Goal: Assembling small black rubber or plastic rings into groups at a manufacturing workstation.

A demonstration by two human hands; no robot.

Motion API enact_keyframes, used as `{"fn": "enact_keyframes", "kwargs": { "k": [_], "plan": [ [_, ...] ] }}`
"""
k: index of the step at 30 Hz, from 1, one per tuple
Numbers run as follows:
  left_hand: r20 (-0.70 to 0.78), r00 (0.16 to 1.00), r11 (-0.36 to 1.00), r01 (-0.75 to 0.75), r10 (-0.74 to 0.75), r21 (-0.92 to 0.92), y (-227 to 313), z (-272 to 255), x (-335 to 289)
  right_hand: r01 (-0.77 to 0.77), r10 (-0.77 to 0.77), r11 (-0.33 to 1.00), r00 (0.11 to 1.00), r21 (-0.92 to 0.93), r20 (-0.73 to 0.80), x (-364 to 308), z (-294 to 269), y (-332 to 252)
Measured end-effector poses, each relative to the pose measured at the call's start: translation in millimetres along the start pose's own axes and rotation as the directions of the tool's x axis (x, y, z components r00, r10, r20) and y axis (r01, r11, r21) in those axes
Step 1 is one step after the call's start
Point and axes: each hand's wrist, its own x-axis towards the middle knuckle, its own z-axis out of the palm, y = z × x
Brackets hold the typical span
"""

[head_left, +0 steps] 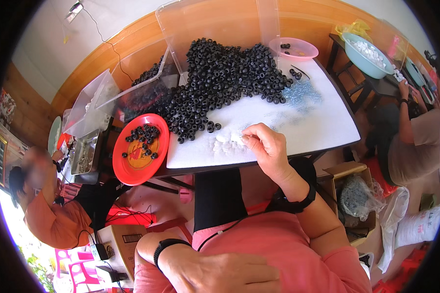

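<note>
My right hand (268, 149) is over the near edge of the white-covered table (322, 127), its thumb and forefinger pinched together. What they hold is too small to make out. By the fingertips lies a loose cluster of small white pieces (225, 145). Beyond it spreads a big heap of small black parts with round holes (225, 73). Tiny bluish pieces (300, 95) are scattered right of the heap. My left hand (225, 273) rests flat against my pink shirt, fingers stretched out, with nothing seen in it.
A red plate (121, 166) with some black parts overhangs the table's left edge. Clear plastic bins (90, 102) stand at left; a pink dish (305, 49) sits at back right. Co-workers sit on the left (54, 215) and right (415, 141). An open cardboard box (364, 234) stands at lower right.
</note>
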Motion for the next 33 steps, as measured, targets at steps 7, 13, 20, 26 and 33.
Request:
{"fn": "enact_keyframes", "kwargs": {
  "k": [7,13,20,26,33],
  "plan": [
    [-0.703,0.703,0.94,0.154,0.113,0.304,-27,60,46,-0.013,0.011,0.996,1.0,0.092,0.022,-2,1,-3],
    [-0.39,0.921,0.982,0.084,-0.013,0.166,-25,26,48,-0.068,0.066,0.995,0.998,0.079,0.024,-5,-3,0],
    [-0.61,0.41,0.23,0.907,-0.678,0.353,-60,-15,-10,-0.142,0.15,0.974,0.988,0.179,-0.031,-3,-5,2],
    [-0.884,0.356,-0.004,0.927,-0.303,0.375,-119,-38,-118,-0.09,0.097,0.982,0.995,0.165,-0.036,-1,-6,-3],
    [-0.805,0.417,-0.245,0.803,-0.421,0.544,-142,-39,-124,-0.095,0.104,0.979,0.994,0.179,-0.041,-2,-5,-3]
  ]
}}
